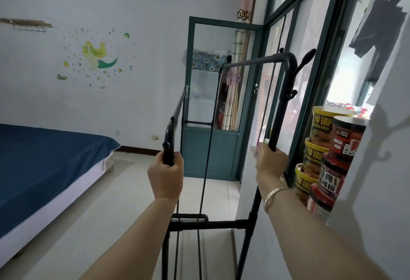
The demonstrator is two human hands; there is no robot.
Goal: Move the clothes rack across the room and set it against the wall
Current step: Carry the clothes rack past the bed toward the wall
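L hand (pixel 165 176): fist closed on clothes rack (pixel 255 62) left upright.
R hand (pixel 269 162): wrapped round right upright.
Tip: keep level, clear stacked tubs (pixel 321 157), ease to wall (pixel 255 191).

A bed (pixel 44 164) in a blue sheet is standing on the pale tiled floor (pixel 93 213) at left. A mermaid sticker (pixel 97 55) is decorating the white wall (pixel 144 2). Daylight is coming through the green-framed glass door (pixel 213 102).
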